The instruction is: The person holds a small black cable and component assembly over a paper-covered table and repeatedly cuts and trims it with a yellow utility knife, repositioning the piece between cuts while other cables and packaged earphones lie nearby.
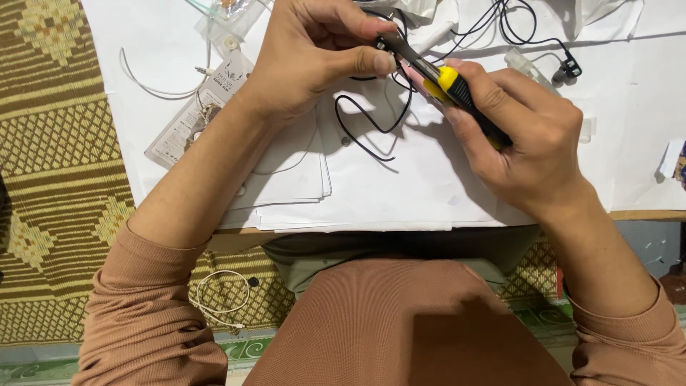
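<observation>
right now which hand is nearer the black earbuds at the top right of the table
Right. The right hand, gripping the yellow-and-black screwdriver, sits just below-left of the black earbuds. The left hand is farther away, across the white paper.

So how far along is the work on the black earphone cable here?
Done: a packet lies opened on the paper, and black earbuds are out at the far right. In hand: the left hand pinches a small part on the black cable while the right hand works a yellow-handled tool at it. Left: the cable is loose, and a white cable is untouched.
</observation>
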